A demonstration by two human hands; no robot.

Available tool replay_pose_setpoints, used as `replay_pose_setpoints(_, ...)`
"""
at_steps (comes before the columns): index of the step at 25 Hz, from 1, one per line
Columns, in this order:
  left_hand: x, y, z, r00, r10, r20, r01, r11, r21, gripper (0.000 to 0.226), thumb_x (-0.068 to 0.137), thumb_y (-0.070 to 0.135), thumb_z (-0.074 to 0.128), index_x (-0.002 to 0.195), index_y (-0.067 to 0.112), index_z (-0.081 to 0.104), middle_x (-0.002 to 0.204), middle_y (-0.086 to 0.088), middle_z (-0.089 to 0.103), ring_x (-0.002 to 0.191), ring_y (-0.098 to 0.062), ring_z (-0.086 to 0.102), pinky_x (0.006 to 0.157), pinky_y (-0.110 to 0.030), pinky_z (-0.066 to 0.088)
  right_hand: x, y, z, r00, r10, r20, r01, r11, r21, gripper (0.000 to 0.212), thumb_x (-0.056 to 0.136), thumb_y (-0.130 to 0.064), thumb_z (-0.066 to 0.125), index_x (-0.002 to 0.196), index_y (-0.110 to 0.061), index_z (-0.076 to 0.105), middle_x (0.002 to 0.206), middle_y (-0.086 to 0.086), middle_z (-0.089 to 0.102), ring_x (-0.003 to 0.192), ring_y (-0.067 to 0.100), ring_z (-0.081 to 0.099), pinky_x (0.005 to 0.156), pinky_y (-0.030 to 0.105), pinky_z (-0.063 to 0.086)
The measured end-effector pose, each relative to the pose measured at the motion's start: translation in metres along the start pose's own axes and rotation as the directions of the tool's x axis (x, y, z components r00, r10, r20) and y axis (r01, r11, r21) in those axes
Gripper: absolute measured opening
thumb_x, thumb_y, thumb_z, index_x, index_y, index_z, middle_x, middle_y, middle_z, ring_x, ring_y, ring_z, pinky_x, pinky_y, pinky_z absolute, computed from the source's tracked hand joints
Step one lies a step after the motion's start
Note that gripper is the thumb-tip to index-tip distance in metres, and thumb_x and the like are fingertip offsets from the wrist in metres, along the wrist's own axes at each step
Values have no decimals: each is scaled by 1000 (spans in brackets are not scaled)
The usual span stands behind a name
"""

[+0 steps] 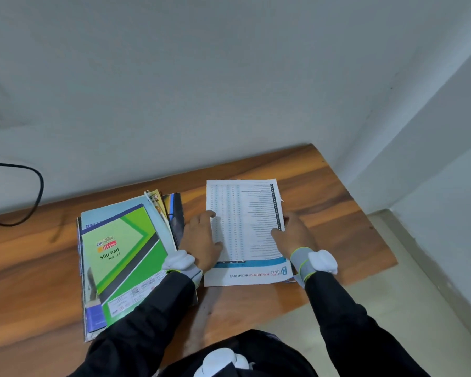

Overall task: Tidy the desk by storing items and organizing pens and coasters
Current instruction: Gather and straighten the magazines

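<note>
Both side edges of the paper (245, 213), lying on the desk (337, 213) just right of the notebooks (120, 254), are gripped by the left hand (201, 238) and right hand (294, 235), thumbs on top; light and floppy, it is probably best supported at both edges.
</note>
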State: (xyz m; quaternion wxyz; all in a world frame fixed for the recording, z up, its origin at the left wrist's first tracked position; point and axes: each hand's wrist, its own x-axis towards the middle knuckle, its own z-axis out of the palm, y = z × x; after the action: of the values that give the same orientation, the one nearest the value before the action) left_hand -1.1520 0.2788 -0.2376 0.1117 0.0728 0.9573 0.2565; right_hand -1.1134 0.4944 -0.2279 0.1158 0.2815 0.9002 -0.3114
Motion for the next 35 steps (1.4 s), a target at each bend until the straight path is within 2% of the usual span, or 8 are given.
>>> replay_pose_setpoints(10,-11,2,0,998,-44,-35,44,999,-17,84,76,20,75,146,20,28,142,-6,39,126,-29,46,101,-39,44,17,-24,-3,959,-282,-2,282,959,35,30,93,-22,41,121,-32,47,109,0,65,93,32,60,81,42,52)
replay_pose_setpoints(12,-10,13,0,980,-187,-72,178,977,-116,86,73,23,79,143,19,30,137,-6,48,120,-30,53,97,-45,49,18,-23,4,958,-280,-64,281,960,5,31,91,-18,45,122,-21,51,120,7,59,105,35,53,88,41,47)
replay_pose_setpoints(19,5,17,-2,856,-516,35,419,652,-632,57,83,18,75,131,9,45,112,-4,63,98,-22,62,84,-37,51,20,-15,16,943,-326,-59,315,938,-146,38,90,-23,51,126,-14,48,137,5,47,117,36,44,97,40,38)
replay_pose_setpoints(22,8,22,-1,895,-423,141,407,644,-648,26,95,18,60,120,11,62,120,-8,67,102,-25,65,93,-43,53,19,-11,14,939,-339,-50,327,930,-165,38,89,-27,52,125,-16,48,136,2,47,117,34,45,95,39,39)
replay_pose_setpoints(26,5,33,-1,933,-338,122,340,724,-600,27,99,21,52,125,18,58,119,-5,67,104,-26,65,94,-47,52,15,-15,11,947,-319,-41,310,940,-144,57,87,-32,57,138,-15,38,146,3,39,127,33,40,101,39,36)
replay_pose_setpoints(30,3,42,-26,984,-139,-114,100,949,-298,26,98,20,50,121,26,58,108,4,67,95,-20,60,81,-34,48,7,-23,-3,921,-380,-85,375,925,-69,94,84,-34,66,155,-18,6,162,4,4,142,33,22,112,43,26)
replay_pose_setpoints(33,2,55,-57,949,46,-313,-89,988,-125,19,96,17,53,109,25,64,93,4,69,89,-24,61,73,-34,47,6,-40,-18,810,-508,-292,535,845,16,98,78,-32,72,154,-14,13,161,8,13,145,28,20,113,43,24)
replay_pose_setpoints(35,2,61,-83,884,176,-433,-263,953,-150,23,92,10,56,104,23,70,95,5,72,94,-24,62,83,-39,49,13,-46,-28,830,-427,-359,528,807,264,87,80,-25,73,150,-10,23,156,9,28,142,24,29,112,41,27)
